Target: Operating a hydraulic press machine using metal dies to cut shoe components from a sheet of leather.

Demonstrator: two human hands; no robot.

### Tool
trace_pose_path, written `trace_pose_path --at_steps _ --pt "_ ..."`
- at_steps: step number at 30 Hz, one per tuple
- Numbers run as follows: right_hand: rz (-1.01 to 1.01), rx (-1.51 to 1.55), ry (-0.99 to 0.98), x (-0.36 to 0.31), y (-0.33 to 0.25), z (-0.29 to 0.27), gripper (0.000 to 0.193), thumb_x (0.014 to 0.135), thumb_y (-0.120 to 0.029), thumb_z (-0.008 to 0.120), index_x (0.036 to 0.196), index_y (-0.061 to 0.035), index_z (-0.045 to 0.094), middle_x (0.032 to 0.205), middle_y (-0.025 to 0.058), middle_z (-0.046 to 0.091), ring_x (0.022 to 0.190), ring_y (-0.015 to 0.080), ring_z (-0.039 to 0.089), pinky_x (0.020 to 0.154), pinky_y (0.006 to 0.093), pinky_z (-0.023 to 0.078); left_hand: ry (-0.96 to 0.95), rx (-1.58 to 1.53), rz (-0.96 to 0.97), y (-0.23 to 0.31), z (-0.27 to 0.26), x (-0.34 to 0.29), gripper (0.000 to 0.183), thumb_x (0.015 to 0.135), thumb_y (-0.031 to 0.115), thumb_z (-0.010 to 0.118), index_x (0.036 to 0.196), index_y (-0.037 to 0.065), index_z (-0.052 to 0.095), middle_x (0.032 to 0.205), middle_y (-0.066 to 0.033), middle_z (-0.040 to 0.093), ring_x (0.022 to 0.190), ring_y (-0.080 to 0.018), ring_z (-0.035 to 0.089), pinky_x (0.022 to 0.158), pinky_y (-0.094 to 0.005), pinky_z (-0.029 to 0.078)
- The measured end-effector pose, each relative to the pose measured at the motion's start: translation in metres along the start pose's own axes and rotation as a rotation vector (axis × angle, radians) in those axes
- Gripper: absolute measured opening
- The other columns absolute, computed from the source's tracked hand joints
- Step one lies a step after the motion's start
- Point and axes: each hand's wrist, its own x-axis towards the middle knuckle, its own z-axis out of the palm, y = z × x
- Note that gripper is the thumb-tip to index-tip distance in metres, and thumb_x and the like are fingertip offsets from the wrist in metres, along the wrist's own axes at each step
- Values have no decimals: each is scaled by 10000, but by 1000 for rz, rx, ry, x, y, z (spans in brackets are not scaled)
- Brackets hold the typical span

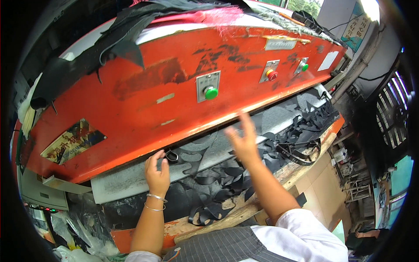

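Under the big orange press head filling the upper frame, the left hand pinches a small dark cutter at frame centre on the grey bench, while the right hand, fingers spread and empty, hovers just right of it over black offcuts.

Scuffed red painted metal press head (glossy green button), matt black scraps

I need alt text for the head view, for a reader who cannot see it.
A person's left hand grips a dark metal cutting die on black sheet material under a worn red press head, while the right hand is raised, fingers spread. Black offcuts lie piled at right.
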Motion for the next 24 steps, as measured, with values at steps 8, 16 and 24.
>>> trace_pose_path --at_steps 8,16,24 --pt "92 -157 752 193 64 -189 794 1005 -483 342 1439 156 159 1533 333 96 1460 386 62 1189 410 77 -311 -259 418 195 56 70 172 885 157 623 823 8 682 747 -146 680 693 -259 677 624 -323 521" --pt "261 46 335 218 59 -216 912 963 -607 348 1487 80 57 1572 260 -3 1472 345 -14 1174 443 74 -331 -117 243 197 43 68 259 903 214 581 753 7 623 646 -192 562 593 -354 593 535 -385 442" --pt "324 60 70 68 14 -174 540 998 -418 475 1326 10 508 1332 157 536 1260 242 475 1076 341 332 -782 110 -177 131 -78 -143 201 878 242 605 877 80 724 840 -110 686 795 -308 656 726 -386 522"
